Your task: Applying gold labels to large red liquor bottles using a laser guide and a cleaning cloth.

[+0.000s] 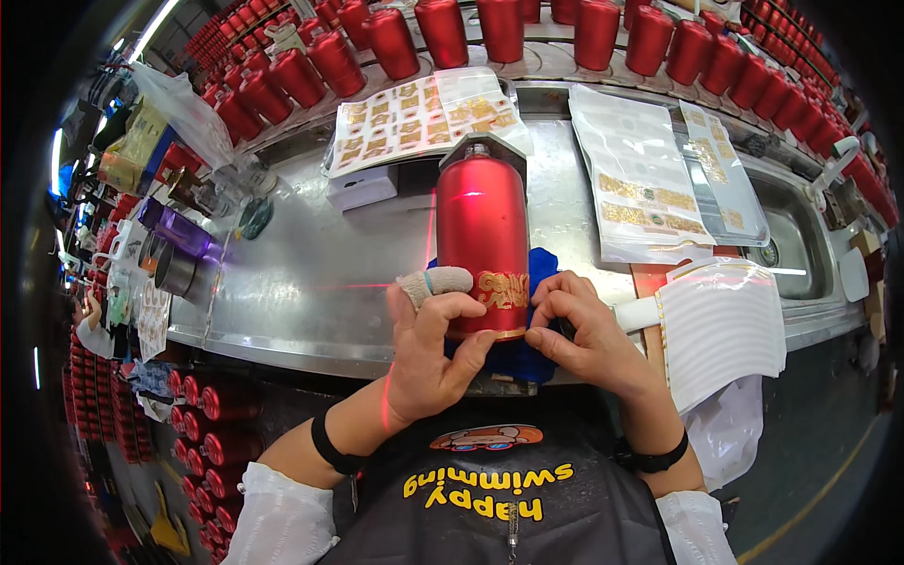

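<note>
left fingers (455,307): parted, tips against metallic-red cylindrical bottle (482,226) | right fingers (562,306): curled at its lower edge, cannot tell if gripping | bottle: between both | crumpled blue cloth (541,266): just beyond right fingers

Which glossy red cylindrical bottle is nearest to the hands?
The central red bottle with gold decoration, between left hand and right hand; other red bottles are farther away.

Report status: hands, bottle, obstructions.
Left hand on red bottle, at gold decal. Right hand at its lower right edge. Neck pointing away, blue cloth beneath. No obstruction apparent.
</note>
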`<action>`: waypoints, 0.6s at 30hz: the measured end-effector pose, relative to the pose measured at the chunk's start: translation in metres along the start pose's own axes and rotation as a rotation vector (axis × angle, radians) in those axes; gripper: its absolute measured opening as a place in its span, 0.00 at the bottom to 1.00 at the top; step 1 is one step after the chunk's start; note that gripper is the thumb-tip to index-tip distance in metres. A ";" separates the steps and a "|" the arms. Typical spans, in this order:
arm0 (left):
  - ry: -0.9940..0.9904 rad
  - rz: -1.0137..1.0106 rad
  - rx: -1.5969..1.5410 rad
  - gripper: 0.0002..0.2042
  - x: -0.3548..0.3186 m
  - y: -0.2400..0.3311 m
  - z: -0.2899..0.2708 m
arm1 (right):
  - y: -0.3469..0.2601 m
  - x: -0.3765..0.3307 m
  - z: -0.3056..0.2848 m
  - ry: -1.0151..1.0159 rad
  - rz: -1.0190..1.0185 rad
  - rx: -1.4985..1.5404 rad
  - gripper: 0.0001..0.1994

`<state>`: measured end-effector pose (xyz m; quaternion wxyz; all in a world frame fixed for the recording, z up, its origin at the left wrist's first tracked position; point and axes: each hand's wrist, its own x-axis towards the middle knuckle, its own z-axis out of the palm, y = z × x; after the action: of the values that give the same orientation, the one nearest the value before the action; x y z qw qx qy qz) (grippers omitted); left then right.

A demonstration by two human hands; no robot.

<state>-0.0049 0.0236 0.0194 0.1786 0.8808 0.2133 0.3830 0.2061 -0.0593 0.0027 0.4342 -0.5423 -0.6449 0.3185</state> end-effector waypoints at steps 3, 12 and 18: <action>0.014 -0.031 0.009 0.14 0.001 0.004 0.004 | 0.000 0.001 -0.001 -0.001 0.001 0.011 0.06; 0.031 -0.066 0.038 0.15 0.001 0.007 0.009 | 0.000 0.000 0.000 0.004 0.008 0.024 0.07; 0.035 -0.083 0.049 0.17 0.002 0.008 0.010 | 0.000 0.000 -0.001 -0.001 0.006 0.009 0.07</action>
<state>0.0054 0.0161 0.0182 0.1690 0.8685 0.2621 0.3853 0.2065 -0.0591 0.0033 0.4352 -0.5422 -0.6421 0.3231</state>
